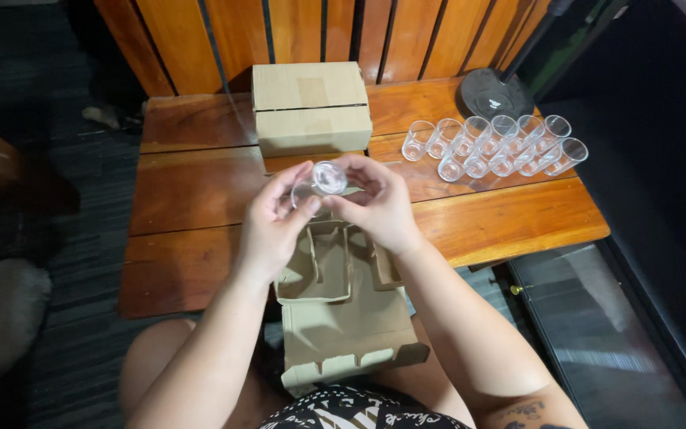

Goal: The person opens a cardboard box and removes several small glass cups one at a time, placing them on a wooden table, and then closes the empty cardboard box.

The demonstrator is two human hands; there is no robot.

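Note:
A small clear glass (325, 179) is held up over the table, gripped from both sides. My left hand (273, 224) has thumb and fingers on its left side and my right hand (375, 202) on its right side. Directly below them an open brown cardboard box (341, 295) with cardboard dividers rests partly on the table edge and partly on my lap.
A closed cardboard box (310, 107) stands at the back of the wooden table (192, 199). Several clear glasses (495, 144) stand in rows at the right. A dark round stand base (492, 94) sits at the back right corner. Dark floor surrounds the table.

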